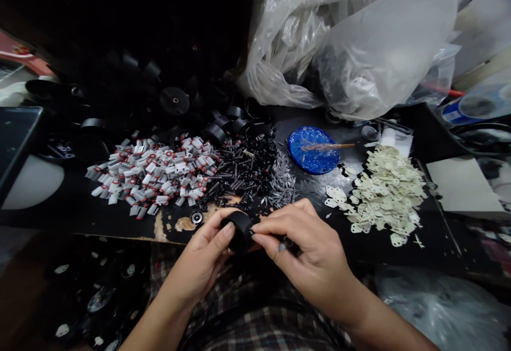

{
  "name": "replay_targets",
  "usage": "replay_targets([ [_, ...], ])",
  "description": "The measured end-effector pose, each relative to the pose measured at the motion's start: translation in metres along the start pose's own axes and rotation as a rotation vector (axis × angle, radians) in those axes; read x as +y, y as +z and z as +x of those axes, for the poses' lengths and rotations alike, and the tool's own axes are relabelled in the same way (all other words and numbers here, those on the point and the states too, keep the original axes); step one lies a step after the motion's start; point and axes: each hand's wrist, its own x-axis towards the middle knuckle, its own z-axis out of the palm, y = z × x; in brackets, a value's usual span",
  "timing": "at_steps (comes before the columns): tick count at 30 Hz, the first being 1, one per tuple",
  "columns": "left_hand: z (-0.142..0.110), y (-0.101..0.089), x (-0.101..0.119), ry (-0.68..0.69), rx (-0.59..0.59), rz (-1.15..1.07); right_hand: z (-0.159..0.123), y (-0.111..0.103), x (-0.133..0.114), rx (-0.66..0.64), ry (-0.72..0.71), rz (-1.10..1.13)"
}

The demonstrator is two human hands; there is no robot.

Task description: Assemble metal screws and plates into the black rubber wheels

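Near the table's front edge, my left hand point(203, 252) grips a round black plastic cup point(240, 238), thumb on its rim and the hollow side facing me. My right hand point(309, 247) is closed in a pinch at the cup's right rim. A tiny dark part shows at those fingertips, too small to name. Behind the pinch, a grey and black piece point(288, 244) is tucked in the curled fingers, partly hidden. Just beyond my hands lie black springs and small black parts point(239, 173) beside a heap of slim grey pieces point(281, 183).
Grey sleeves with red rings point(159, 170) are heaped on the left. A blue lid point(313, 149) with grease and a wooden stick lies mid-table. Flat cream plates point(389, 191) are piled on the right. Clear plastic bags point(351, 42) stand behind; black round parts point(174, 100) lie back left.
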Motion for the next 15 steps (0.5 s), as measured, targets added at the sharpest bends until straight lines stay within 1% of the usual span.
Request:
replay_targets([
  [4,0.000,0.005,-0.001,0.017,0.027,-0.013,0.002,-0.005,-0.001,-0.059,-0.128,-0.232],
  [6,0.001,0.006,0.000,0.034,0.045,-0.006,0.003,-0.010,-0.001,-0.100,-0.133,-0.265],
  [7,0.000,0.006,0.001,0.048,0.060,0.000,0.004,-0.012,-0.001,-0.133,-0.094,-0.246],
  [11,-0.002,0.005,0.005,0.130,0.150,0.047,0.003,-0.018,-0.002,-0.303,0.140,-0.075],
  [13,-0.003,0.003,0.008,0.145,0.185,0.076,0.003,-0.020,-0.003,-0.363,0.180,-0.025],
  [15,-0.004,0.001,0.009,0.130,0.187,0.126,0.004,-0.021,-0.005,-0.400,0.189,-0.006],
])
